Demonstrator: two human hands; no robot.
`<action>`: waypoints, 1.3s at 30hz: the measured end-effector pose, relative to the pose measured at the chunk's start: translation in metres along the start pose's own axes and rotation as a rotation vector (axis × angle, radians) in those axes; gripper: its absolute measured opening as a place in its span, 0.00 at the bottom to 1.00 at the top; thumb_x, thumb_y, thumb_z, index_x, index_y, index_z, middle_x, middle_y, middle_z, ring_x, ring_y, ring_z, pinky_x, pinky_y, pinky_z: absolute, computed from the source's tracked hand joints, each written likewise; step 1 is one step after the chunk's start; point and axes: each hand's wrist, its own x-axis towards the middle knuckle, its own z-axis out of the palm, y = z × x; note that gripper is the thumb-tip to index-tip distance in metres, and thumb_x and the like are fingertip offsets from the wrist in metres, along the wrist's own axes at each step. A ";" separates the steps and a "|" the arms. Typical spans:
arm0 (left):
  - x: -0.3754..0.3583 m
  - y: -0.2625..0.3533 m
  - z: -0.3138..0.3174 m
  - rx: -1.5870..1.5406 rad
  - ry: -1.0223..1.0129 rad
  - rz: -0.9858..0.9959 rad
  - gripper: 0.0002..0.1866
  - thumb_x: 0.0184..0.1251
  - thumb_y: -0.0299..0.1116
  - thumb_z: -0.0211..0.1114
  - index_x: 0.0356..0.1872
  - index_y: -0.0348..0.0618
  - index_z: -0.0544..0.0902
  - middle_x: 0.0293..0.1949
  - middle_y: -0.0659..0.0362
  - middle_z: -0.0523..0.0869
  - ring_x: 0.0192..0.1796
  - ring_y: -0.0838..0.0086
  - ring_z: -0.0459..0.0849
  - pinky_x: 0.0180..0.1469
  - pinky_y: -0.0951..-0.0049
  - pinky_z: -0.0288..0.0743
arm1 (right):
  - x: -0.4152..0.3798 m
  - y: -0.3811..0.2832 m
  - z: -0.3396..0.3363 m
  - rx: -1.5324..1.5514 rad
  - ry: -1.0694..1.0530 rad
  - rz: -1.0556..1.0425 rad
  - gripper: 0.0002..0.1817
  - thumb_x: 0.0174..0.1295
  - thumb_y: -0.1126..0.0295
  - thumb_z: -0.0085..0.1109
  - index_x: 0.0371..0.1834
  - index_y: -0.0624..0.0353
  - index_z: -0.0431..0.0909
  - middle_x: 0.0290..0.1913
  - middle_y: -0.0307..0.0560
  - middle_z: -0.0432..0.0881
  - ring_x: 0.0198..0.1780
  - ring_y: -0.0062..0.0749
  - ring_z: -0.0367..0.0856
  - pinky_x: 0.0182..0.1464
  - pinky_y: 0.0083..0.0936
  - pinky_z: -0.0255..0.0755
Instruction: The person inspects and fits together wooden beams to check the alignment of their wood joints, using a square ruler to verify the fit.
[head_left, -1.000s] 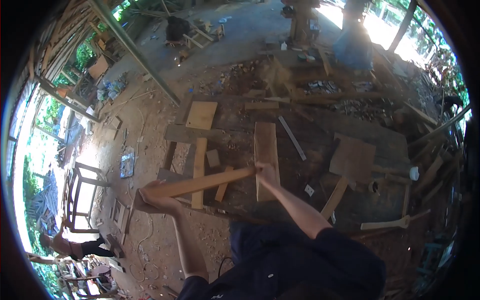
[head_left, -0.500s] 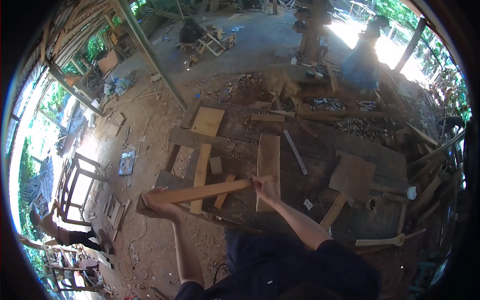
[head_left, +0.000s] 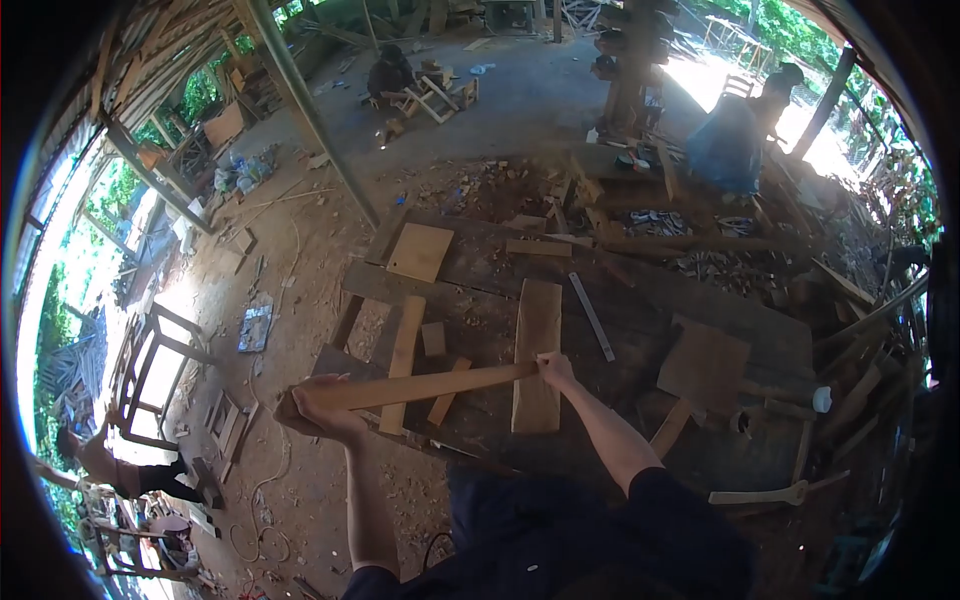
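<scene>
A long wooden strip (head_left: 440, 385) is held up slantwise above the workbench. My left hand (head_left: 325, 408) is wrapped around its near left end, palm under it. At the other end, my right hand (head_left: 556, 370) pinches the tip between thumb and fingers. Beneath the strip lie a wide board (head_left: 537, 310), a narrow board (head_left: 408, 340), a short wooden piece (head_left: 449, 392) and a small block (head_left: 433, 338). A metal ruler (head_left: 592, 317) rests to the right of the wide board.
On the workbench (head_left: 640, 340) are a square panel (head_left: 420, 251), a brown flat sheet (head_left: 703, 362), a white cup-like item (head_left: 822, 399) and a pale wooden piece (head_left: 758, 495). A post (head_left: 305, 110) stands beyond. Co-workers sit at the back (head_left: 390, 75), right (head_left: 735, 140) and left (head_left: 105, 465).
My right hand has slid right along the strip to its far tip, which stuck out past the fingers before. The left hand keeps its grip. The view has shifted slightly.
</scene>
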 end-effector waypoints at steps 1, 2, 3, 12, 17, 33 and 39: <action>0.000 -0.001 -0.003 -0.010 -0.041 0.043 0.15 0.79 0.41 0.50 0.44 0.41 0.59 0.27 0.50 0.78 0.24 0.66 0.81 0.21 0.68 0.83 | 0.002 -0.005 0.008 0.010 0.005 -0.006 0.16 0.71 0.64 0.53 0.54 0.57 0.86 0.40 0.59 0.88 0.44 0.50 0.88 0.44 0.38 0.79; 0.000 -0.002 -0.002 -0.024 -0.078 0.082 0.15 0.79 0.42 0.50 0.44 0.41 0.59 0.27 0.50 0.79 0.24 0.66 0.81 0.20 0.67 0.82 | -0.007 -0.025 0.007 0.138 0.066 -0.214 0.16 0.71 0.64 0.53 0.53 0.56 0.87 0.40 0.59 0.88 0.43 0.50 0.89 0.44 0.39 0.79; -0.001 -0.002 -0.001 -0.025 -0.081 0.078 0.15 0.79 0.42 0.50 0.44 0.41 0.59 0.27 0.50 0.79 0.24 0.66 0.81 0.20 0.67 0.82 | -0.020 -0.038 0.004 0.260 0.122 -0.413 0.16 0.71 0.64 0.53 0.53 0.56 0.87 0.39 0.59 0.88 0.43 0.50 0.89 0.43 0.40 0.80; -0.003 0.002 -0.002 -0.009 -0.036 -0.004 0.19 0.78 0.47 0.52 0.47 0.41 0.61 0.31 0.46 0.80 0.27 0.63 0.82 0.21 0.68 0.83 | -0.010 0.000 0.001 0.072 0.046 -0.079 0.18 0.72 0.64 0.55 0.59 0.59 0.83 0.31 0.56 0.88 0.32 0.36 0.89 0.41 0.32 0.79; -0.004 -0.003 -0.006 0.019 -0.022 -0.039 0.20 0.78 0.48 0.50 0.47 0.40 0.60 0.32 0.46 0.80 0.28 0.63 0.82 0.22 0.68 0.84 | -0.062 -0.079 -0.011 0.385 0.048 -0.363 0.17 0.72 0.66 0.54 0.59 0.56 0.84 0.37 0.59 0.88 0.38 0.47 0.88 0.43 0.40 0.79; -0.019 0.021 0.005 -0.031 -0.043 -0.013 0.19 0.79 0.47 0.49 0.44 0.41 0.59 0.31 0.50 0.78 0.28 0.68 0.82 0.20 0.72 0.83 | -0.074 -0.106 -0.013 0.312 0.185 -0.389 0.15 0.71 0.68 0.53 0.55 0.55 0.86 0.28 0.57 0.85 0.29 0.38 0.87 0.33 0.39 0.75; -0.021 0.019 0.003 -0.047 -0.097 0.019 0.18 0.79 0.48 0.49 0.45 0.42 0.61 0.33 0.50 0.78 0.31 0.67 0.82 0.22 0.72 0.84 | -0.124 -0.142 -0.030 0.429 0.118 -0.337 0.20 0.72 0.66 0.52 0.65 0.51 0.80 0.40 0.59 0.88 0.39 0.49 0.89 0.42 0.42 0.79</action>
